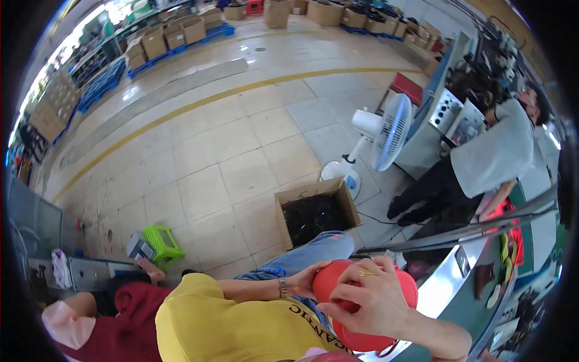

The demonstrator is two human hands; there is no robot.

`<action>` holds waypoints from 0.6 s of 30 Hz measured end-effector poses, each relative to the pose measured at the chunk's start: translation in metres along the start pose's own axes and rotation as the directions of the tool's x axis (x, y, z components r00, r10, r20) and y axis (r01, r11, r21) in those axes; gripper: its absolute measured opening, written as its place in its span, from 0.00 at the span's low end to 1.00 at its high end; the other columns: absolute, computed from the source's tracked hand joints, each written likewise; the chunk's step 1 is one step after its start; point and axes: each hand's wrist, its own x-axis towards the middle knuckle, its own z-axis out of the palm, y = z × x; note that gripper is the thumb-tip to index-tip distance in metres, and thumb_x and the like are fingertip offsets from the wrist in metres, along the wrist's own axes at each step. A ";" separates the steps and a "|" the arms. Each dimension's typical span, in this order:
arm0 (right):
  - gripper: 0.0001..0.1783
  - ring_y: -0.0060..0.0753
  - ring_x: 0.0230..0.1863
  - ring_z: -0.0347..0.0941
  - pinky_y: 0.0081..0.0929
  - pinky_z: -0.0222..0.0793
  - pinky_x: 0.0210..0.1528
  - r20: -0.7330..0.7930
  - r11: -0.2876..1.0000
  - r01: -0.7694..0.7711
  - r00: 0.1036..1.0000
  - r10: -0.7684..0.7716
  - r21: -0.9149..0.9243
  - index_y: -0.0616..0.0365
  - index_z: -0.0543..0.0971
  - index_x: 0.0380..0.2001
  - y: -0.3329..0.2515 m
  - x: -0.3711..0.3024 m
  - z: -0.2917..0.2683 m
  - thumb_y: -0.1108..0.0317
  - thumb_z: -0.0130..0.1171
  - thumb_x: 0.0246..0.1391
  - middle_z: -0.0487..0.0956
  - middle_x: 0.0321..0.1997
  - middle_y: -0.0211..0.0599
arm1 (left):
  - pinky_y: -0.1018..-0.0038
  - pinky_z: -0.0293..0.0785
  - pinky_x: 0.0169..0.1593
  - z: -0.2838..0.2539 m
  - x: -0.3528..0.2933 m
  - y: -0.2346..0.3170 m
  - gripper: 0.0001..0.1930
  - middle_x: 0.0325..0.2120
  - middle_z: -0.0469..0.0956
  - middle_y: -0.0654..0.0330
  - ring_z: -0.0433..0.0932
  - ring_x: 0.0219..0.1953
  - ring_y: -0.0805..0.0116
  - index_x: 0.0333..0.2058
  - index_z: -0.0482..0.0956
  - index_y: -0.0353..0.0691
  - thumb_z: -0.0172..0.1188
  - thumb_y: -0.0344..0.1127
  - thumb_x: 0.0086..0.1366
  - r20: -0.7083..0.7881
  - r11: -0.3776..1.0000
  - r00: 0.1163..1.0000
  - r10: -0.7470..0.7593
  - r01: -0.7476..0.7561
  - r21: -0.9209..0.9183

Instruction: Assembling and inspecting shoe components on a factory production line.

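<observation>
A glossy red, rounded case or pouch (362,335) rests at my lap, beside the work table's edge. Its exact kind is hard to make out. A thin red loop shows at its lower edge. My left hand (306,282), with a watch on the wrist, grips its left side; some fingertips are hidden behind it. Across its top lies my right hand (375,301), wearing a ring, the fingers bent and closing with the thumb against the red surface. Any small part between those fingers is hidden.
Before my knees stands an open cardboard box (282,224) of black pieces. Beyond it is a white floor fan (391,131). A person in a pale shirt (494,151) stands right; another in maroon (142,320) sits left, near a green stool (163,244). A green-topped table (464,314) adjoins my right.
</observation>
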 end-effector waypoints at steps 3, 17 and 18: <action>0.09 0.32 0.42 0.72 0.40 0.58 0.52 0.102 0.991 0.132 0.986 -0.132 0.007 0.49 0.79 0.28 0.000 0.000 0.002 0.61 0.66 0.45 0.75 0.32 0.27 | 0.47 0.65 0.59 0.008 0.002 0.000 0.31 0.58 0.70 0.56 0.69 0.60 0.56 0.60 0.65 0.49 0.53 0.59 0.65 0.082 0.999 0.996 -0.030 0.031 -0.018; 0.33 0.55 0.52 0.68 0.47 0.65 0.55 -0.208 0.882 -0.457 0.879 0.429 -0.114 0.64 0.68 0.58 -0.002 -0.038 -0.020 0.54 0.58 0.55 0.68 0.51 0.54 | 0.41 0.58 0.61 -0.008 0.007 0.017 0.35 0.61 0.67 0.58 0.66 0.62 0.56 0.59 0.68 0.51 0.59 0.63 0.58 -0.069 1.000 0.998 -0.003 0.001 -0.020; 0.31 0.56 0.54 0.67 0.46 0.65 0.56 -0.199 0.905 -0.410 0.902 0.384 -0.112 0.64 0.68 0.59 -0.002 -0.032 -0.018 0.56 0.55 0.57 0.67 0.53 0.55 | 0.40 0.58 0.61 -0.012 0.003 0.016 0.35 0.61 0.67 0.58 0.65 0.62 0.56 0.59 0.68 0.51 0.59 0.63 0.58 -0.060 0.999 0.998 0.024 -0.026 -0.028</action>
